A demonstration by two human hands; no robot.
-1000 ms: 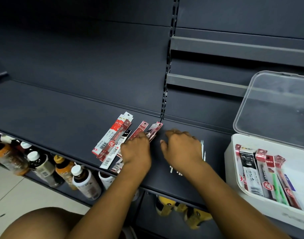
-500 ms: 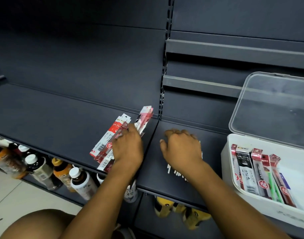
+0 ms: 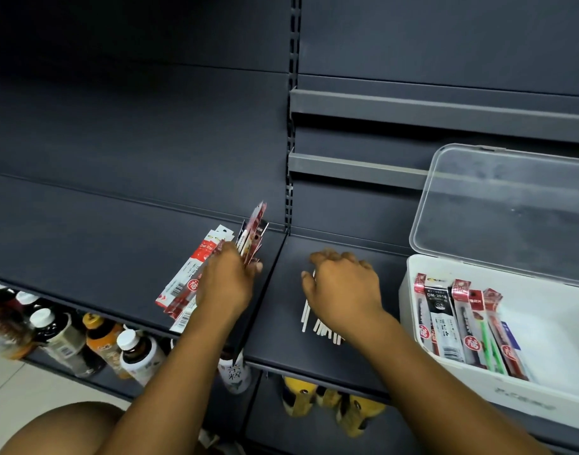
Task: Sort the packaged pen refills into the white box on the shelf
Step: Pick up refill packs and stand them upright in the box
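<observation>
dark shelf [image 3: 117,244] holds the work. left hand [image 3: 227,284] pinches refill packets [image 3: 253,231] upright; right hand [image 3: 344,287] curls over white sticks [image 3: 314,323], grip unclear. next, i judge: carry packets toward three o'clock into the white box [image 3: 551,336].

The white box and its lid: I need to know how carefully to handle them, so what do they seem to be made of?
The white box looks like opaque matte plastic, with smooth moulded walls and rounded corners. Its lid, standing open, looks like clear, slightly frosted plastic: the dark shelf back shows through it. Probably thin and somewhat flexible.
</observation>
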